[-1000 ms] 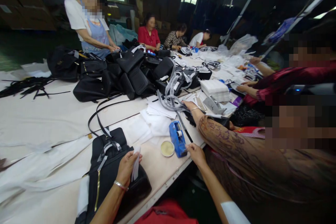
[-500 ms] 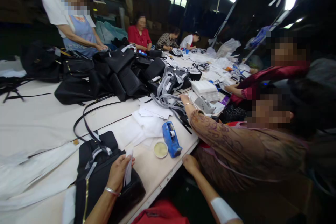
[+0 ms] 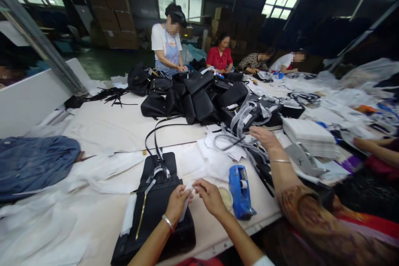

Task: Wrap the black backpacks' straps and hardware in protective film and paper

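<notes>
My left hand (image 3: 178, 203) is closed on a folded strip of thin white paper (image 3: 185, 208), which hangs down over the front of a black backpack (image 3: 156, 212). Beside it, my right hand (image 3: 210, 197) has its fingers bent in a pinch at the strip's upper edge. The backpack lies on the table with a gold zipper on its side and wrapped straps at its top. A round tin of pale yellow paste (image 3: 225, 198) sits behind my right wrist, partly covered. To its right stands a blue tape dispenser (image 3: 239, 193).
A co-worker's arm (image 3: 280, 162) reaches across from the right to grey-wrapped straps (image 3: 243, 118). Black bags (image 3: 199, 99) are heaped mid-table. White sheets (image 3: 215, 153), a paper stack (image 3: 308, 135) and a blue denim garment (image 3: 37, 164) lie around. Other people work along the far side.
My right hand has come up from the table edge to the paper strip in my left hand. The view has swung left. The co-worker's hand is still at the straps.
</notes>
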Demonstrator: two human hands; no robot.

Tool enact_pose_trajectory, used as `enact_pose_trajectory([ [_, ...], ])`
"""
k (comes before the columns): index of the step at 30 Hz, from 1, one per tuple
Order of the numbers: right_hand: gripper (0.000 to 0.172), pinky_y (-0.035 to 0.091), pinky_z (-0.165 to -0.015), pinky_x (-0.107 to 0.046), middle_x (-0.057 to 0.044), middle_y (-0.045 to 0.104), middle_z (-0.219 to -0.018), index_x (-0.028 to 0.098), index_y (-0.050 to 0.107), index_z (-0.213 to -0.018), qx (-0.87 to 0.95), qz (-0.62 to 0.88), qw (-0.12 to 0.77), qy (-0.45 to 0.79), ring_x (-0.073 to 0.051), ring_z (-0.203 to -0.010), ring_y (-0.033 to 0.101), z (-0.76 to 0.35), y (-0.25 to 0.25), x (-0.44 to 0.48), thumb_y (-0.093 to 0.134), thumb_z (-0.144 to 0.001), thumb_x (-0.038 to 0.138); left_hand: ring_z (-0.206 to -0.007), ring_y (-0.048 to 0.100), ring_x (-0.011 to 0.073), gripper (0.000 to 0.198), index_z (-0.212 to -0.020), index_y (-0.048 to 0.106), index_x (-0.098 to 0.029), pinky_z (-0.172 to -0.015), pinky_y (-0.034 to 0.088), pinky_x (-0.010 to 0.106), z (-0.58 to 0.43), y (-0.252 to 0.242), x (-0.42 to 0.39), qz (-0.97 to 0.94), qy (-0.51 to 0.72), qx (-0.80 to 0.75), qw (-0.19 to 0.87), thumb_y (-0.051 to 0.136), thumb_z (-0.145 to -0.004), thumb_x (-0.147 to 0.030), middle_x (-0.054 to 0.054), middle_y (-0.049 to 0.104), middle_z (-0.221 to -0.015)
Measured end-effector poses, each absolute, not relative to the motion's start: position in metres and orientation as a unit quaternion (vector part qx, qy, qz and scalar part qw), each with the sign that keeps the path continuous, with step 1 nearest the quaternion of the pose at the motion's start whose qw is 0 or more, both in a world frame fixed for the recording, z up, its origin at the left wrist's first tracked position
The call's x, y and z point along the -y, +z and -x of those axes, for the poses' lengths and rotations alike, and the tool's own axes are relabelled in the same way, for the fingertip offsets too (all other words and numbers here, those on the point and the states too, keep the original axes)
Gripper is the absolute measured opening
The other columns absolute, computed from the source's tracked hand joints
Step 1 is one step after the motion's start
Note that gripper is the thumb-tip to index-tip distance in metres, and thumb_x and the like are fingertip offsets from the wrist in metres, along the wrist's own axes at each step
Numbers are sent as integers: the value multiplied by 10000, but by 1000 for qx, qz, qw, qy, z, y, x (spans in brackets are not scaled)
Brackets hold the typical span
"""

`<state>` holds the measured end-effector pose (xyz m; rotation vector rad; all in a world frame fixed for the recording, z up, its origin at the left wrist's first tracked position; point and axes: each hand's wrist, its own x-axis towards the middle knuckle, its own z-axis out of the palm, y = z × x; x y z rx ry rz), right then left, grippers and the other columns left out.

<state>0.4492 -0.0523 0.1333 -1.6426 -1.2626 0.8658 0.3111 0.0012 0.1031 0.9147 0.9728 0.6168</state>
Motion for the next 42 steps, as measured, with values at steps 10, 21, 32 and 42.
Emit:
enact_pose_trajectory([
  [10,316,392,-657,-251,25,615,-719,255,503,-1118,590,647,351,331,-159,-687,573,-465,127,29,527,-807,203,-514,518,95,323,-777,558,-147,-509,381,207,-311,111,-6,-384,277,-437,764,675,-690,-435,17,620,-648],
  [21,305,341,-417,-210,44,568,-589,206,439,-929,299,570,506,573,-110,-427,475,-440,56,20,538,-781,454,-519,501,76,310,-767,537,-151,-529,383,204,-306,114,-24,-298,257,-396,829,657,-731,-435,24,610,-660],
  [32,166,409,-520,-215,37,592,-652,198,561,-928,502,583,373,519,-114,-537,553,-467,87,1,490,-846,323,-546,576,124,397,-940,485,-177,-562,425,239,-324,86,-11,-398,285,-446,750,680,-701,-427,3,637,-645],
  [42,420,470,-604,-266,-8,586,-772,183,472,-1182,326,621,523,484,-155,-676,571,-430,71,35,480,-840,427,-694,617,172,431,-878,587,-125,-631,436,261,-277,97,1,-374,176,-407,815,571,-746,-534,80,667,-781],
])
